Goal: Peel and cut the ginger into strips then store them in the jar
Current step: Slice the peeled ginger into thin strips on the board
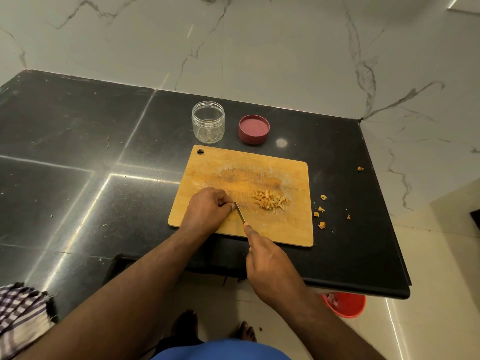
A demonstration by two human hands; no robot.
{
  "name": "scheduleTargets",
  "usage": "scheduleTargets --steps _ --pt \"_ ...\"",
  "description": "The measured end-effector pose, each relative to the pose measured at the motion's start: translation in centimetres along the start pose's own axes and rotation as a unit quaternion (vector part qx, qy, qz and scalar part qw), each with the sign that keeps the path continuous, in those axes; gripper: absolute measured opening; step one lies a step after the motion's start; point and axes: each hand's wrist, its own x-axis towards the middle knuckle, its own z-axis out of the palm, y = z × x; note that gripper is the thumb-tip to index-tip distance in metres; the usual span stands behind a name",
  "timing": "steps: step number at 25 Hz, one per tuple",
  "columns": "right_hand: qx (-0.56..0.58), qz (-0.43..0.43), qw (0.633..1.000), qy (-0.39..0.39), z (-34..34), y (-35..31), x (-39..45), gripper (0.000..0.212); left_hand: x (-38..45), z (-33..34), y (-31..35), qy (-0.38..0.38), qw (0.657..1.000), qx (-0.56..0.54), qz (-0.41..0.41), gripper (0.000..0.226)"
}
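Observation:
A wooden cutting board (285, 229) lies on the black counter. A small heap of cut ginger strips (271, 200) sits on its right half. My left hand (207, 209) rests curled on the board, fingertips pinched at the tip of a knife blade (240, 214); whatever lies under the fingers is hidden. My right hand (267, 261) grips the knife handle, index finger stretched along the blade's spine. A clear jar (208, 122) stands open behind the board, with nothing visible inside. Its maroon lid (254, 129) lies upside down to the jar's right.
Ginger peel scraps (321, 211) are scattered on the counter (78, 152) right of the board. A checked cloth (20, 313) lies at the counter's near left. A red bucket (345, 305) stands on the floor under the counter's right corner. A marble wall rises behind.

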Motion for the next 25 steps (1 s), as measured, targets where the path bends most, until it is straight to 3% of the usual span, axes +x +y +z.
scheduleTargets --steps 9,14,19,25 --pt "0.041 0.025 0.997 0.056 -1.5 1.1 -0.9 0.054 0.0 -0.1 -0.4 -0.009 1.000 0.003 0.014 0.015" --pt "0.047 0.015 0.999 0.016 -1.2 0.4 -0.6 0.054 0.1 -0.1 -0.4 -0.008 1.000 0.007 0.016 0.014" --pt "0.052 0.027 0.997 0.057 -1.7 1.2 -0.3 0.054 0.0 -0.2 -0.5 -0.011 1.000 -0.002 0.013 0.012" --pt "0.028 -0.001 0.999 0.022 -0.2 -0.1 -0.1 0.055 -0.2 -0.1 -0.4 -0.005 1.000 0.001 0.016 0.011"
